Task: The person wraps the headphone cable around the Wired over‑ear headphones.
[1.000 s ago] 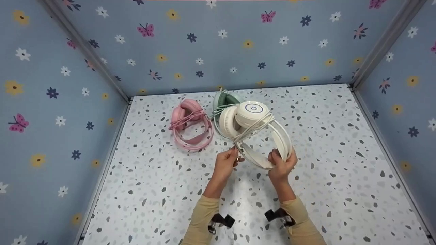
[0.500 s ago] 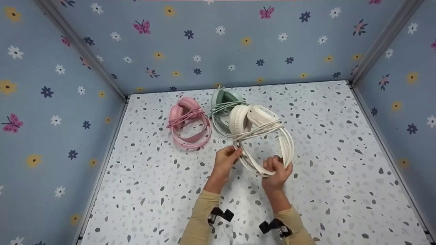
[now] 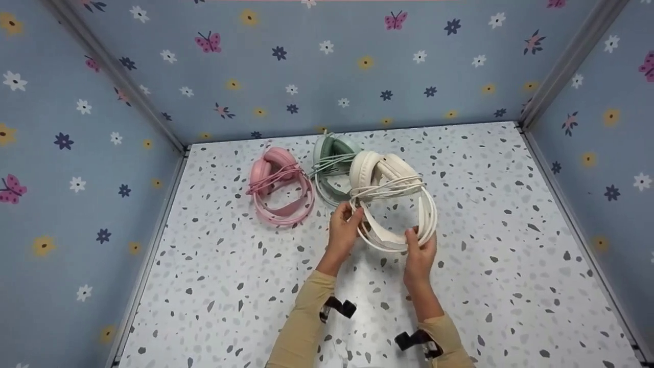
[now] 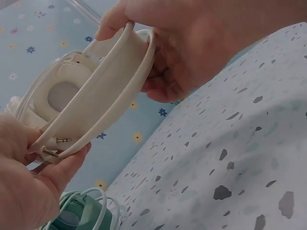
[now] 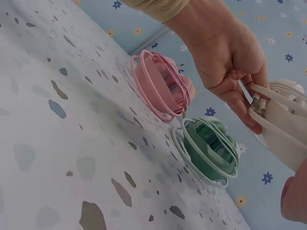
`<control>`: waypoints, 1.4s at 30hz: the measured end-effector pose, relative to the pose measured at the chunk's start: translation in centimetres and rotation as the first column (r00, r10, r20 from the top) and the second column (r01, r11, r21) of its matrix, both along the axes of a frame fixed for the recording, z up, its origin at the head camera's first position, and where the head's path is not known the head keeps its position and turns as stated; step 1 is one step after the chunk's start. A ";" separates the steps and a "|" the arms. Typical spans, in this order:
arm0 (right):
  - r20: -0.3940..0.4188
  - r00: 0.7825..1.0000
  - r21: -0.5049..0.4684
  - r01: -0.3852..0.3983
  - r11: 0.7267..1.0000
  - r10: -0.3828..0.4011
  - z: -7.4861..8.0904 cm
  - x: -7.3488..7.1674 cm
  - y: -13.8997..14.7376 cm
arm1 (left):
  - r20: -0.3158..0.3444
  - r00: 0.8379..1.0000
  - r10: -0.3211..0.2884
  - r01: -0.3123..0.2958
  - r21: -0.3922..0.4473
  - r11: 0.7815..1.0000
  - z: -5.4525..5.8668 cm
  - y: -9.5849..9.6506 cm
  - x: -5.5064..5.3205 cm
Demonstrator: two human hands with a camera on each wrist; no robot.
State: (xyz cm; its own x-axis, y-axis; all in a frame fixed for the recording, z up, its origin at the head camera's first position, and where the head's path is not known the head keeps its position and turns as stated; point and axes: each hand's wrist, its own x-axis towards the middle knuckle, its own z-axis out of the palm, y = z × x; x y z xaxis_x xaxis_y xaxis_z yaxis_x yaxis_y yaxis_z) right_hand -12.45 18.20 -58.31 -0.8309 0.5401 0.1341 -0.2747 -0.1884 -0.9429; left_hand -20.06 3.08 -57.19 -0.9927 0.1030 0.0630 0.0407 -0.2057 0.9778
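White over-ear headphones [image 3: 393, 191] are held up above the table, their thin white cable [image 3: 391, 188] wound round the earcups. My left hand [image 3: 345, 232] pinches the left end of the headband, where a metal audio plug [image 4: 64, 140] shows beside the fingers in the left wrist view. Lower right on the headband [image 4: 112, 81], my right hand [image 3: 420, 255] grips it with the thumb on the inner side. Green headphones [image 3: 332, 153] lie behind, partly hidden by the white ones. Pink headphones [image 3: 281, 189] rest left of them, also wrapped in their cable.
The speckled white table [image 3: 230, 286] is enclosed by blue flowered panels [image 3: 306, 66] at the back, left and right. Both green and pink headphones lie toward the back of the table, left of the right hand.
The white headphones have turned so the round logo on the earcup faces away. Both hands have shifted their hold on the headband, lifting slightly in the last half second. Pink and green headphones stay put.
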 end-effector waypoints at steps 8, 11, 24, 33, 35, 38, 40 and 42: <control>0.015 0.987 0.127 0.156 0.980 -0.159 2.2 1.3 1.5 | -0.016 0.997 0.077 -0.079 -0.154 0.985 1.1 2.2 -4.5; 0.006 0.990 0.157 0.138 0.978 -0.141 3.2 2.1 1.4 | -0.015 0.994 0.107 -0.108 -0.195 0.975 1.1 3.6 -6.7; 0.122 0.980 0.248 -0.182 0.951 0.156 2.7 3.7 0.4 | 0.045 0.974 0.223 -0.183 -0.423 0.887 -1.4 7.8 -12.2; 0.179 0.955 0.236 -0.277 0.931 0.238 2.7 3.5 0.0 | 0.022 0.968 0.251 -0.198 -0.554 0.809 -2.0 8.8 -13.0; 0.182 0.952 0.236 -0.285 0.929 0.246 2.7 3.4 0.0 | 0.012 0.967 0.253 -0.202 -0.567 0.798 -2.0 9.3 -12.8; 0.192 0.947 0.229 -0.297 0.927 0.256 2.5 3.4 0.0 | 0.019 0.966 0.258 -0.200 -0.578 0.791 -2.2 10.1 -12.6; 0.200 0.944 0.219 -0.304 0.927 0.262 2.4 3.5 -0.1 | 0.027 0.963 0.267 -0.203 -0.580 0.789 -2.4 10.5 -12.4; 0.208 0.942 0.210 -0.308 0.928 0.265 2.2 3.6 -0.1 | 0.035 0.962 0.269 -0.196 -0.594 0.780 -2.7 10.8 -12.3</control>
State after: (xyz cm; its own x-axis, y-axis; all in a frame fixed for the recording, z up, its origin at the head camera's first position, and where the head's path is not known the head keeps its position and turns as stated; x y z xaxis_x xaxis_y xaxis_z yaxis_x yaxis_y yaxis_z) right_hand -8.88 18.10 -56.08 -0.9668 0.2460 0.0687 -0.0710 -0.0004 -0.9975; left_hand -32.31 13.90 -59.90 -0.9874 -0.1514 -0.0459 -0.1040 0.4029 0.9093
